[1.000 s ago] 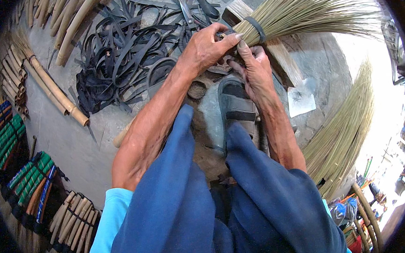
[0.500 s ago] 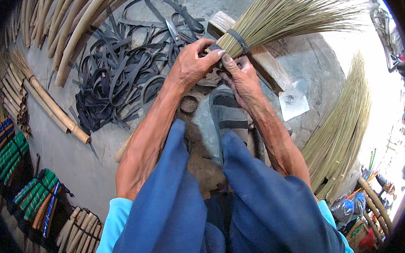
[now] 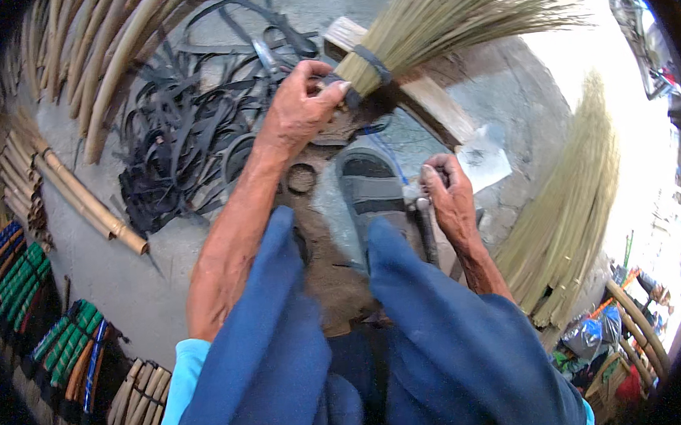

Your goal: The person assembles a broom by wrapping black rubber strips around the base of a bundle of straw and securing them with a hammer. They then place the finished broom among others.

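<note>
My left hand (image 3: pixel 301 105) is closed round the bound butt end of a grass broom head (image 3: pixel 414 30), thumb pressed on the dark band there. A second black rubber strip (image 3: pixel 373 64) circles the stalks, which fan out to the upper right. My right hand (image 3: pixel 451 197) is apart from the bundle, its fingers curled and pinched; what they hold, if anything, I cannot make out. Beside it, close to my sandal (image 3: pixel 370 183), is a hammer-like tool (image 3: pixel 426 234) with a dark handle. A thin blue cord (image 3: pixel 388 155) runs near the sandal's toe.
A tangle of black rubber strips (image 3: pixel 177 137) with scissors (image 3: pixel 265 56) lies left of the broom head. A wooden block (image 3: pixel 436 107) sits beneath the stalks, near a white sheet (image 3: pixel 485 163). Loose grass stalks (image 3: pixel 566 220) lie right; bamboo poles (image 3: pixel 91 202) lie left.
My right hand has let go of the bundle's bound end and moved down toward the hammer-like tool. My left hand still holds the bundle. The view has shifted slightly.
</note>
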The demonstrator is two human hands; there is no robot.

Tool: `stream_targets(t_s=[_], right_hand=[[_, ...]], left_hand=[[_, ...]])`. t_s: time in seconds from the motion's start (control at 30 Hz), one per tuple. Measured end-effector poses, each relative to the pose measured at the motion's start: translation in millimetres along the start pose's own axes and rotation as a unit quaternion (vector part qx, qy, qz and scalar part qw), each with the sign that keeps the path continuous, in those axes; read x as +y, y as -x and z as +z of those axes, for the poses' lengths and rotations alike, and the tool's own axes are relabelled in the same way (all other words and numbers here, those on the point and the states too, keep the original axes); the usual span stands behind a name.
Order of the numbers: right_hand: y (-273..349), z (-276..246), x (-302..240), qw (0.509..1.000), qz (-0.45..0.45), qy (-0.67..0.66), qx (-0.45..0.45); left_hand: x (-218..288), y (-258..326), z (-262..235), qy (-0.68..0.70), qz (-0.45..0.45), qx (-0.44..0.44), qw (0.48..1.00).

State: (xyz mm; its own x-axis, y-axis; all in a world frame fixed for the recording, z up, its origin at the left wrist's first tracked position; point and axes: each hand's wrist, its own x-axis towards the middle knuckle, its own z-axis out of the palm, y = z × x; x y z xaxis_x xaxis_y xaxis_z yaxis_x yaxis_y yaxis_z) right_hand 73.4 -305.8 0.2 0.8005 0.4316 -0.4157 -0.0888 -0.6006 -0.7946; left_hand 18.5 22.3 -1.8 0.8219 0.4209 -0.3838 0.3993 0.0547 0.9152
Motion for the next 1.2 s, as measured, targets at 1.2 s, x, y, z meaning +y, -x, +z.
stream_targets(t_s=[1.2], right_hand=[[-51.5,-71.6,100.7,0.921,-0.16,0.317,0.163]], left_hand=[[17.4,8.2,17.3,0.054,-0.038,-0.012,0.998]])
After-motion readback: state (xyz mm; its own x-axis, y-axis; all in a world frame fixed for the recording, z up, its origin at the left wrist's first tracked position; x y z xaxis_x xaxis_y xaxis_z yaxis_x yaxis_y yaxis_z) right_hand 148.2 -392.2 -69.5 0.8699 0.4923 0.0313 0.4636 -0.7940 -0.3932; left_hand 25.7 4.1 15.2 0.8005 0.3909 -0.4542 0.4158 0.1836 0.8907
